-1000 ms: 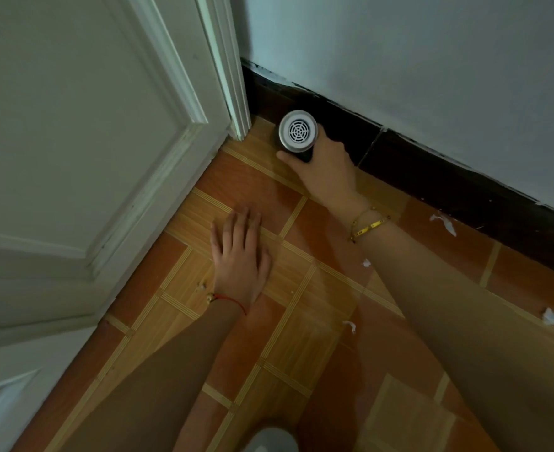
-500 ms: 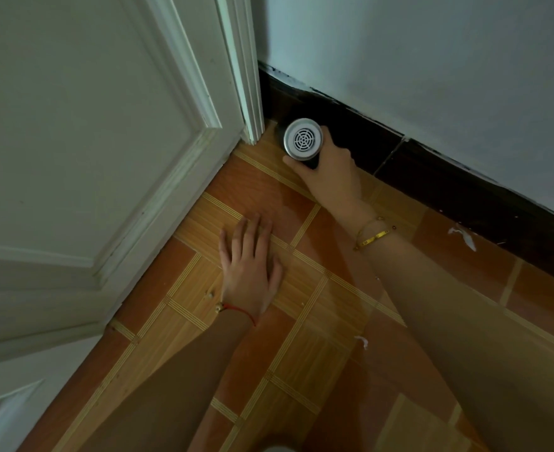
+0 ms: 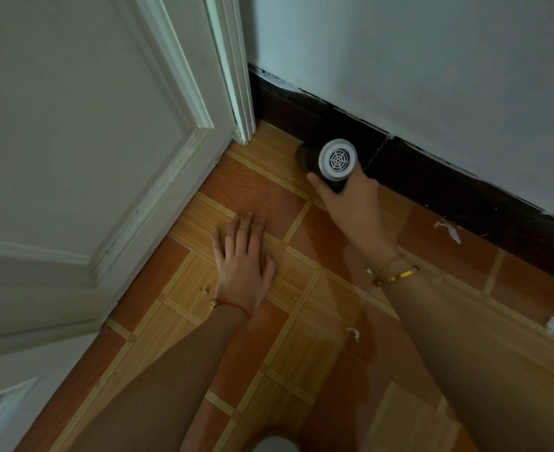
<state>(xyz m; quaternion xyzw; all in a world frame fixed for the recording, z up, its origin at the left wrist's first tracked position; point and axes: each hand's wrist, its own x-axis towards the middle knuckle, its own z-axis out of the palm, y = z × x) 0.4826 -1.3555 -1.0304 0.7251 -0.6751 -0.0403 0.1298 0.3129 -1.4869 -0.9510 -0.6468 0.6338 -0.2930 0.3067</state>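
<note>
Fingers (image 3: 315, 182) of our right hand (image 3: 350, 207) are curled round the dark body of a handheld device (image 3: 337, 159), thumb on its left side, the rest mostly hidden behind it. Its round white grille end faces up at us, and its dark nose points left along the black skirting board (image 3: 464, 190) at the foot of the pale wall (image 3: 432, 60), near the white door frame (image 3: 236, 93); we cannot tell whether the nose touches the floor (image 3: 301, 321). Our left hand (image 3: 241, 259) lies flat on the tiles, palm down, its fingers (image 3: 240, 228) straight and close together, holding nothing, well apart from the device. To the left stands the white panelled door (image 3: 73, 125). Gold bracelets (image 3: 396, 272) ring our right wrist, a red cord (image 3: 233, 306) our left. White scraps (image 3: 446, 228) lie on the floor by the skirting board
</note>
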